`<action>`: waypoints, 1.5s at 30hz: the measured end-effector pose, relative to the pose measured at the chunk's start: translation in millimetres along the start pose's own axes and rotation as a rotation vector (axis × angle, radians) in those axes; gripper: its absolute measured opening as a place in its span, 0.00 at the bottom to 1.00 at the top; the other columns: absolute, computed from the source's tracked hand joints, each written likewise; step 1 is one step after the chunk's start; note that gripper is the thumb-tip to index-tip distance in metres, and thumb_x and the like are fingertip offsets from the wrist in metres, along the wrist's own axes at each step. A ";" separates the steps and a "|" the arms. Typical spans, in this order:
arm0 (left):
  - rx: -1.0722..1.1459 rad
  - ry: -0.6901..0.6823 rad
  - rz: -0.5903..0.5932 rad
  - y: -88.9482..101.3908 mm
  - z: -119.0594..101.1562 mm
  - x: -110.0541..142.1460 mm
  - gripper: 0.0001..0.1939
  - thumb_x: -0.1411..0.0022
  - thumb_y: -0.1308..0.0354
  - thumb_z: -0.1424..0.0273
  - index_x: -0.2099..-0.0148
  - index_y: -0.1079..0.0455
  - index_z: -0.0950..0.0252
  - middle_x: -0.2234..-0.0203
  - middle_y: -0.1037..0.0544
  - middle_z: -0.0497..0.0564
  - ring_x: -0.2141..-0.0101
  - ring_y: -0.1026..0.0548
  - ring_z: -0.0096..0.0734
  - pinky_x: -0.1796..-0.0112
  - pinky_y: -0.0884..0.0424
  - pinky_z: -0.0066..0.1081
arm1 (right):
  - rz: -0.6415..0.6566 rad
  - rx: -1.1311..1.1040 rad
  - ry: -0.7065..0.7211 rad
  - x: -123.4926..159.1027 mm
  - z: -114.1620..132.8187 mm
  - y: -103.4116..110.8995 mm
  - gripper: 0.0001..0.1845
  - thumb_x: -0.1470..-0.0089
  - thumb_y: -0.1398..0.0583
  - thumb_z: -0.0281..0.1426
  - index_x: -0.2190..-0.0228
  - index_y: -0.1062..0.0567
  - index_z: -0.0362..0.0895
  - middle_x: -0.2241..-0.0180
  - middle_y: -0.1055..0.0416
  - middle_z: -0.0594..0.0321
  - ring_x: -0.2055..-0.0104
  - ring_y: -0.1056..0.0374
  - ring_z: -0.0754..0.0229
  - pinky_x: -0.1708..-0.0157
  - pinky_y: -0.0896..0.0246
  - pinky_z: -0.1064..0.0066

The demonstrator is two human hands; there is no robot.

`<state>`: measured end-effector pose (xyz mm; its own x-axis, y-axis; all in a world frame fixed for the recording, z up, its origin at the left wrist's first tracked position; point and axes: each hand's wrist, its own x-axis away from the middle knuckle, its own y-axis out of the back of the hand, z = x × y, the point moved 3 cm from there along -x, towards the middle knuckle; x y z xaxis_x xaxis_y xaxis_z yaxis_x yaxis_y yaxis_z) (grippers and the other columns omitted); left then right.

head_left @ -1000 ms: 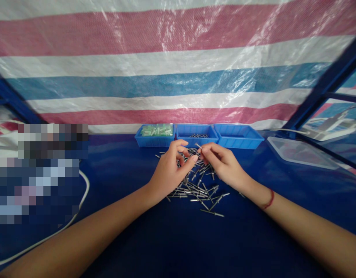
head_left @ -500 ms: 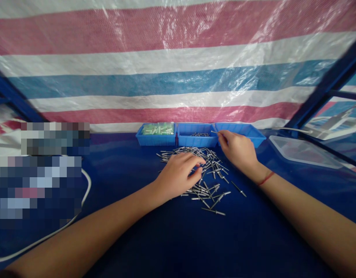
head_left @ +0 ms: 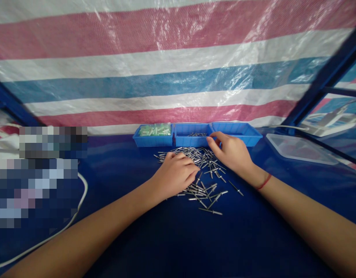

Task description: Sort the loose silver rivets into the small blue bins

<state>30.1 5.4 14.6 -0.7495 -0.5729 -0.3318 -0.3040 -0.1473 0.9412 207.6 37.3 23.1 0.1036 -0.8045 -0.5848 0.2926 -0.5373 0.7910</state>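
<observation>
Over the left of a loose pile of pop rivets [head_left: 214, 166] on the blue tabletop, my left hand [head_left: 176, 175] is closed, thumb and fingertips together. Whatever it may pinch is hidden. My right hand [head_left: 231, 152] is at the front right corner of the middle blue bin [head_left: 192, 142], its thumb and index finger apart and nothing seen between them. Inside that bin lie several rivets [head_left: 197, 134]. The right blue bin [head_left: 251, 133] is partly behind my right hand. One rivet [head_left: 236, 188] lies apart, to the right of the pile.
The left blue bin [head_left: 153, 143] contains small green-and-white packed pieces [head_left: 155, 130]. A clear plastic lid [head_left: 299, 148] lies at the right. A white cable [head_left: 83, 193] curves along the left, beside a blurred-out area. Behind the bins hangs a striped sheet [head_left: 166, 88] between blue frame posts.
My right hand has let go of the rivet it held by the middle bin, and its fingers have parted. My left thumb and fingertips have closed together over the pile. The view has shifted slightly.
</observation>
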 end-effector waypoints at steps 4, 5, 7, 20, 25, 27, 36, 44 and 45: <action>-0.003 0.099 -0.009 -0.2 3.0 -1.7 0.09 0.37 0.47 0.67 0.64 0.26 0.61 0.67 0.22 0.47 0.61 0.30 0.37 0.63 0.44 0.36 | 0.014 -0.075 0.032 4.0 6.9 -0.2 0.17 0.40 0.50 0.40 0.64 0.26 0.43 0.78 0.29 0.63 0.77 0.34 0.61 0.77 0.51 0.72; -0.001 0.124 -0.019 -0.6 3.2 -2.1 0.08 0.38 0.46 0.66 0.62 0.26 0.61 0.66 0.22 0.48 0.61 0.30 0.38 0.63 0.43 0.37 | 0.021 -0.091 0.038 4.7 8.5 -0.5 0.17 0.40 0.50 0.40 0.64 0.26 0.43 0.78 0.29 0.64 0.77 0.34 0.61 0.77 0.50 0.72; 0.000 0.161 -0.027 -2.0 2.9 -2.6 0.10 0.40 0.45 0.63 0.60 0.26 0.60 0.64 0.22 0.49 0.60 0.31 0.41 0.64 0.42 0.37 | 0.033 -0.115 0.044 5.8 11.4 -1.4 0.16 0.40 0.50 0.39 0.64 0.26 0.43 0.77 0.28 0.64 0.77 0.34 0.61 0.76 0.49 0.72; 0.101 0.290 -0.281 1.1 8.6 2.2 0.06 0.38 0.46 0.71 0.64 0.28 0.62 0.66 0.24 0.49 0.63 0.30 0.36 0.62 0.37 0.36 | 0.070 -0.406 0.086 12.6 20.3 -5.6 0.11 0.45 0.47 0.30 0.67 0.25 0.41 0.74 0.27 0.63 0.75 0.35 0.64 0.73 0.43 0.71; 0.298 0.281 -0.431 3.3 15.1 4.9 0.04 0.37 0.46 0.72 0.61 0.30 0.61 0.66 0.23 0.47 0.63 0.28 0.33 0.60 0.35 0.34 | 0.150 -0.716 0.109 19.6 35.2 -6.8 0.09 0.47 0.43 0.32 0.67 0.25 0.41 0.73 0.28 0.63 0.74 0.36 0.65 0.74 0.41 0.72; 0.341 0.272 -0.465 3.1 15.5 5.7 0.04 0.38 0.45 0.73 0.61 0.31 0.62 0.67 0.22 0.47 0.64 0.27 0.32 0.61 0.34 0.33 | 0.173 -0.822 0.056 21.6 38.8 -8.0 0.10 0.47 0.42 0.35 0.67 0.25 0.42 0.72 0.28 0.62 0.72 0.35 0.64 0.72 0.40 0.71; 0.402 0.265 -0.457 0.2 12.8 6.2 0.02 0.41 0.43 0.73 0.63 0.32 0.63 0.69 0.24 0.47 0.65 0.27 0.31 0.62 0.33 0.32 | 0.152 -0.982 -0.047 24.9 39.1 -9.5 0.11 0.47 0.41 0.38 0.70 0.27 0.42 0.75 0.31 0.64 0.74 0.38 0.65 0.73 0.42 0.70; 0.414 0.234 -0.381 -2.1 12.1 4.1 0.05 0.36 0.48 0.72 0.63 0.32 0.65 0.69 0.25 0.50 0.66 0.27 0.32 0.61 0.32 0.33 | 0.113 -0.892 0.032 25.6 43.8 -1.3 0.10 0.46 0.42 0.37 0.69 0.27 0.43 0.74 0.31 0.64 0.74 0.36 0.64 0.74 0.40 0.71; 0.427 0.239 -0.378 -2.1 12.4 4.3 0.04 0.36 0.48 0.72 0.64 0.32 0.65 0.69 0.25 0.50 0.65 0.27 0.32 0.61 0.32 0.33 | 0.111 -0.882 0.034 25.5 44.5 0.0 0.10 0.46 0.41 0.37 0.69 0.26 0.43 0.74 0.30 0.63 0.74 0.36 0.64 0.74 0.40 0.70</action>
<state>20.2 13.3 10.4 -0.4065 -0.7159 -0.5677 -0.7686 -0.0681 0.6361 167.9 5.5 16.2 0.1987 -0.8248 -0.5294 0.9035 -0.0551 0.4250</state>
